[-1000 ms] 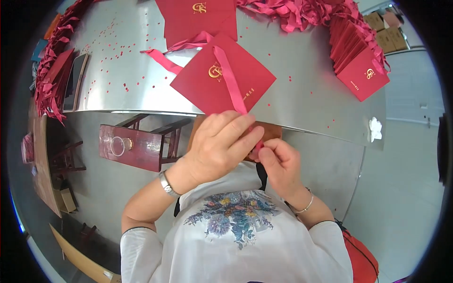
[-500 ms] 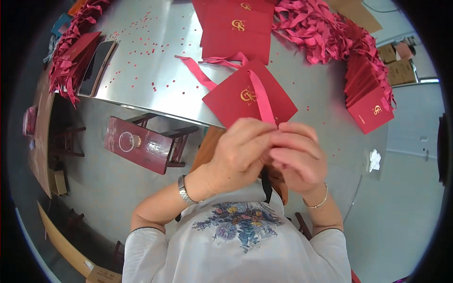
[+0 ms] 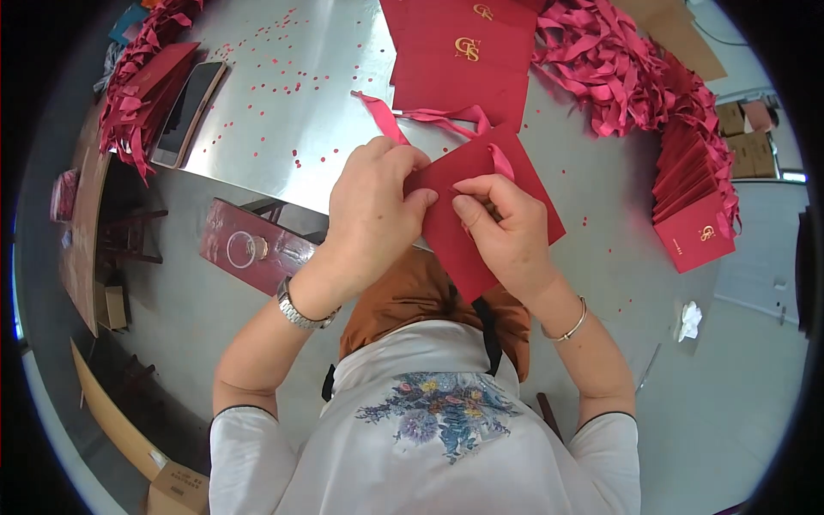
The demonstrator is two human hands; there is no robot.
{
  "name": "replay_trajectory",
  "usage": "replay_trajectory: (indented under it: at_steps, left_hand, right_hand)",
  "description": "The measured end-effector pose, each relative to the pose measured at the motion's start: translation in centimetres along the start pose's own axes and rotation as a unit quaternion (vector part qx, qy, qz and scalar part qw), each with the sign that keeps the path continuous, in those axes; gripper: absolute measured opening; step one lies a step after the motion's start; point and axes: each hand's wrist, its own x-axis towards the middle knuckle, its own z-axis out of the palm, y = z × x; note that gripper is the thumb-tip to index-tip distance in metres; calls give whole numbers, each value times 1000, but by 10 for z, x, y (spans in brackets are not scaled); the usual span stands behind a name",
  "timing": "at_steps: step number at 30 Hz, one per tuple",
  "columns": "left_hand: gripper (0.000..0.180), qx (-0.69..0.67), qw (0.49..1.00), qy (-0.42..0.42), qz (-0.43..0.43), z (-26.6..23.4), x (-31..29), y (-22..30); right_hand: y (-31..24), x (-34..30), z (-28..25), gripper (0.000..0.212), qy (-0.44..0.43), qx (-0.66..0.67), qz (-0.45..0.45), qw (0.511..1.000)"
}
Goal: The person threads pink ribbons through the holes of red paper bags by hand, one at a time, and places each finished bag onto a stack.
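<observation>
A red paper bag is held tilted at the table's near edge. My left hand grips its left edge, with the thumb on the front face and the other fingers partly hidden. Over the bag's face, my right hand is closed in a pinch, thumb against forefinger. A pink ribbon comes out of the bag near its upper corner and runs into my right hand; its end is hidden there. Another pink ribbon stretches beyond my left hand onto the table.
Flat red bags lie at the far middle of the metal table, dotted with small red paper bits. Ribboned bags stand in a row at right. A phone lies at left. Below stands a bench with a plastic cup.
My hands were together at the ribbon below the bag. They have parted: the left has moved up to the bag's edge, the right onto its face. The bag has turned and come nearer.
</observation>
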Motion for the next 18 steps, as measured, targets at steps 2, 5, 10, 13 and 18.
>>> replay_trajectory:
  at_steps: [2, 5, 10, 13, 18]
  left_hand:
    - [25, -57, 995, -45, -62, -4, 4, -1]
    - [23, -132, 977, -108, -128, -11, 12, -6]
    - [22, -154, 958, -177, -162, -26, 24, -4]
    - [22, -165, 952, -205, -153, -26, 26, -8]
    - [18, -175, 952, -201, -148, -27, 23, -9]
  right_hand:
    - [1, -1, 2, 12, 11, -3, -6, 1000]
    - [-1, 1, 3, 11, 23, -17, -27, 999]
    - [-7, 6, 10, 8, 27, -78, -50, 995]
    - [-6, 10, 13, 7, 23, -95, -73, 993]
    - [-3, 13, 16, 5, 18, -218, -210, 953]
